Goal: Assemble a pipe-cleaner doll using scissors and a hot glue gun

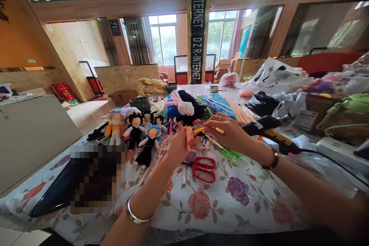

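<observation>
Left hand (178, 144) gripped doll (188, 123) upright above table (245, 196); right hand (227, 132) pinched orange stem (201, 130) at doll's side. Risks: thin stem slipping from pinch; glue gun (273, 132) near right wrist, burn or snagged cord; scissors (203, 167) just beneath hands.

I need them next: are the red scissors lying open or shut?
Shut: the red scissors lie flat on the floral tablecloth, handle loops side by side, below both hands, untouched.
</observation>
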Demonstrator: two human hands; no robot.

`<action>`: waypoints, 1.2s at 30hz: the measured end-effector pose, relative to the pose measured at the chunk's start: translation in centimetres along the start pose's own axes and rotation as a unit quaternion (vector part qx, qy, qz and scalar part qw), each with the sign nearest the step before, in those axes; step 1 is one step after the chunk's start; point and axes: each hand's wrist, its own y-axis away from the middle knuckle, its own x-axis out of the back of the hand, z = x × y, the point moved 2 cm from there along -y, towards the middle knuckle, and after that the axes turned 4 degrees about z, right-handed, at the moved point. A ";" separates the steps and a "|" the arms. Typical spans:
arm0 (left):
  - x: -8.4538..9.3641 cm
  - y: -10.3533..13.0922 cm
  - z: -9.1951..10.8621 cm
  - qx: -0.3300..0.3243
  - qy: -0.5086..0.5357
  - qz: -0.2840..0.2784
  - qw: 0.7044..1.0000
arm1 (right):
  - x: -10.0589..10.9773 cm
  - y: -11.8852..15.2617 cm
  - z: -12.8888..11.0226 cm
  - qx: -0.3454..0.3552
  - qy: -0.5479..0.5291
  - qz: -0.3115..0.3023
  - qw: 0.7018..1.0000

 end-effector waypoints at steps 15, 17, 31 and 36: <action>0.6 -0.4 -0.7 -0.140 -0.111 0.072 0.981 | -0.2 0.4 -0.6 -0.019 0.022 0.048 0.998; 0.8 -0.4 -0.6 -0.174 -0.121 0.112 0.971 | -0.4 0.6 -0.6 -0.019 0.026 0.035 0.999; 1.6 -0.6 -1.0 -0.194 -0.205 0.120 0.952 | -0.8 1.1 -1.0 0.064 0.169 0.015 0.983; 0.2 0.3 -0.2 -0.134 -0.157 0.042 0.978 | 0.2 1.0 -0.1 0.083 0.199 0.023 0.976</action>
